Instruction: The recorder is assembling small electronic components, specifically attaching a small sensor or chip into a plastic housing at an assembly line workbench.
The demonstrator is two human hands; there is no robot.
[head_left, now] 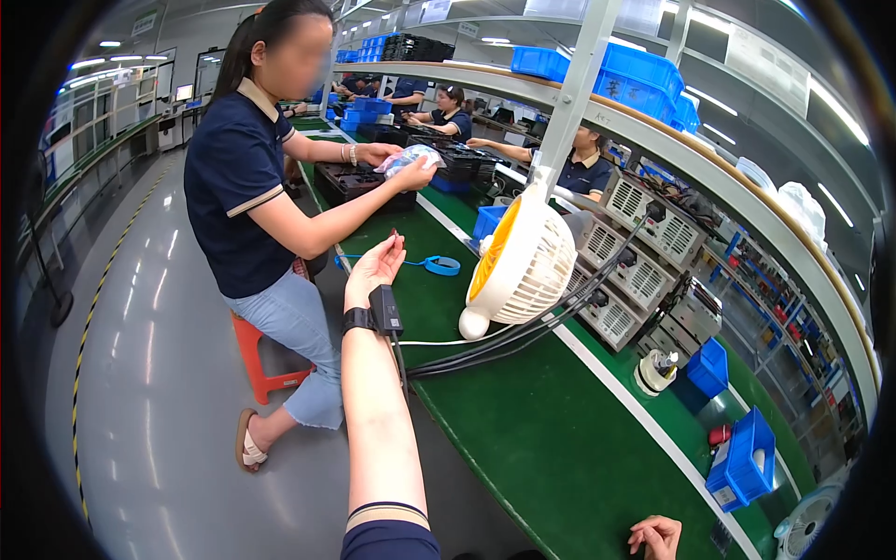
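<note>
My left hand (pixel 376 264) reaches out over the near edge of the green bench (pixel 551 448), palm up, fingertips pinched on a small red piece (pixel 393 232). A black band with a small black box (pixel 384 311) sits on that wrist, and a cable runs from it onto the bench. My right hand (pixel 656 536) shows only partly at the lower edge, resting on the bench with loosely curled fingers and nothing in it. A seated person in a dark polo (pixel 238 159) faces the bench just beyond my left hand, holding a clear bag (pixel 408 160).
A white and yellow desk fan (pixel 523 266) stands on the bench by a bundle of black cables (pixel 523 331). Grey power units (pixel 644 238) line the back. A blue strap (pixel 441 266), black trays (pixel 359 182), blue bins (pixel 742 457) and a red stool (pixel 257 359) are nearby.
</note>
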